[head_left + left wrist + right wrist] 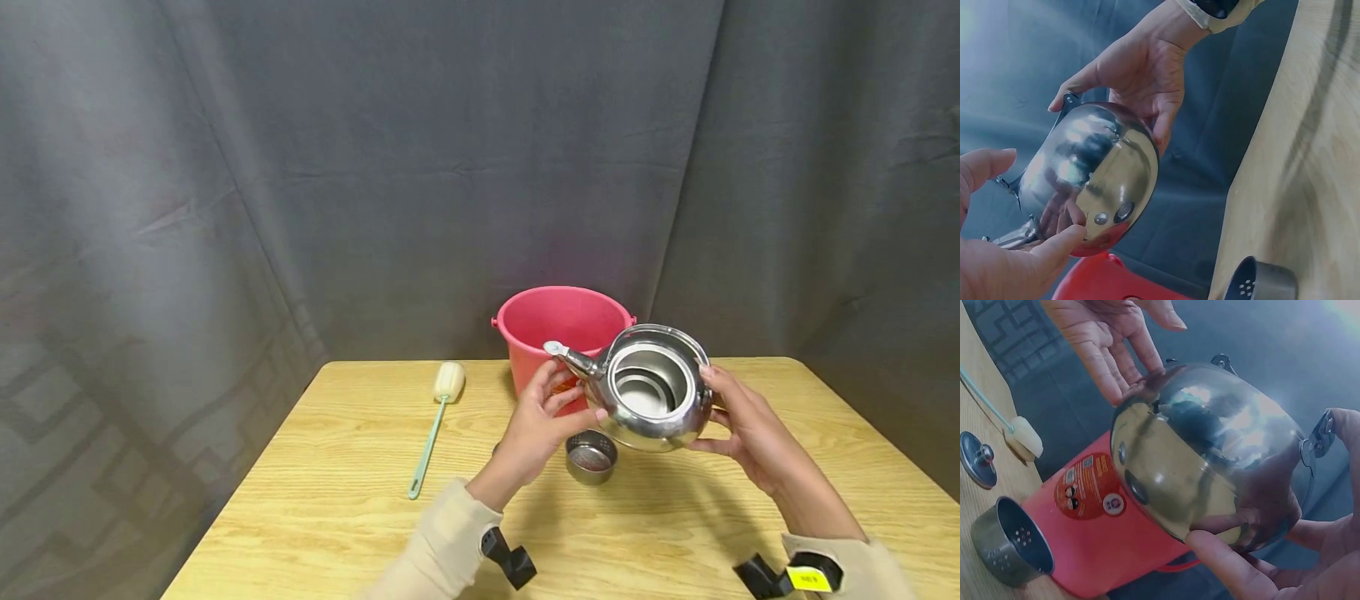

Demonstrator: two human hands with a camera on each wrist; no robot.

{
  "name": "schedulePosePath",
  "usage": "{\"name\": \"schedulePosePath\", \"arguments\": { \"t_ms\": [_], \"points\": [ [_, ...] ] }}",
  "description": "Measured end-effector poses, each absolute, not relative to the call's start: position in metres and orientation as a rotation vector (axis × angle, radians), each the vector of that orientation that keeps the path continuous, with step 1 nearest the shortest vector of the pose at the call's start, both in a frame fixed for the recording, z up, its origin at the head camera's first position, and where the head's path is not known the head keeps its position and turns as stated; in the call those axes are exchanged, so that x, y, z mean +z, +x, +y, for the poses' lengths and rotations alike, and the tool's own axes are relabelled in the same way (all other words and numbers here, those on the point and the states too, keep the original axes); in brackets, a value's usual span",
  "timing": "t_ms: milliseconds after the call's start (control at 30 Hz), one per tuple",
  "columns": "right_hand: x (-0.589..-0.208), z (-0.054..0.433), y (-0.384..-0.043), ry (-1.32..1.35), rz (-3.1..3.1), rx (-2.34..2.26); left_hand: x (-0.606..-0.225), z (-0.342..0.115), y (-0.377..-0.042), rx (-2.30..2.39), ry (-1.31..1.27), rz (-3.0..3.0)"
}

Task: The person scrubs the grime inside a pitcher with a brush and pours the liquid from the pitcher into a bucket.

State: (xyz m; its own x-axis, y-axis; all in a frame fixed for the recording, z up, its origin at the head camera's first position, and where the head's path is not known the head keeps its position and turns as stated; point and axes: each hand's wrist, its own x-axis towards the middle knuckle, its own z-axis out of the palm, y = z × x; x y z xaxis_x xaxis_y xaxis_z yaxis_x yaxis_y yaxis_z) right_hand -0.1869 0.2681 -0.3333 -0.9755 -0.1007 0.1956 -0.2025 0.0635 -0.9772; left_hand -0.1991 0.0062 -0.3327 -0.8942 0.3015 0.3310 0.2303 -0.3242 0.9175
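A shiny steel kettle [651, 387], its lid off and its mouth facing me, is held above the table with its spout to the left. My right hand [750, 425] grips its right side, thumb near the rim and fingers lower on the body. By the spout is my left hand [536, 425], one fingertip against the kettle's body. In the right wrist view, the fingers of the left hand [1107, 337] look fairly straight, with its thumb apart from the kettle. Below stands a small perforated steel strainer cup [591, 457]. A steel lid [979, 459] lies beyond it in the right wrist view.
A red bucket [517, 333] stands behind the kettle at the back of the wooden table [315, 517]. To the left lies a sponge brush [448, 382] with a long green handle. Grey curtains [450, 167] hang behind the table and along both sides.
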Motion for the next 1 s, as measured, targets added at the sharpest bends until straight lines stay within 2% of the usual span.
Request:
{"name": "schedulePosePath", "arguments": {
  "t_ms": [467, 733, 1000],
  "points": [
    [-0.352, 0.303, -0.184, 0.243, -2.361, 2.043, -0.357, 0.031, -0.183, 2.335, 0.684, 1.871],
    [-0.361, 0.32, -0.186, 0.306, -2.283, 2.174, -0.367, 0.056, -0.179, 2.419, 0.67, 1.782],
    [-0.366, 0.335, -0.188, 0.283, -2.263, 2.221, -0.377, 0.087, -0.177, 2.524, 0.555, 1.721]
  ]
}}
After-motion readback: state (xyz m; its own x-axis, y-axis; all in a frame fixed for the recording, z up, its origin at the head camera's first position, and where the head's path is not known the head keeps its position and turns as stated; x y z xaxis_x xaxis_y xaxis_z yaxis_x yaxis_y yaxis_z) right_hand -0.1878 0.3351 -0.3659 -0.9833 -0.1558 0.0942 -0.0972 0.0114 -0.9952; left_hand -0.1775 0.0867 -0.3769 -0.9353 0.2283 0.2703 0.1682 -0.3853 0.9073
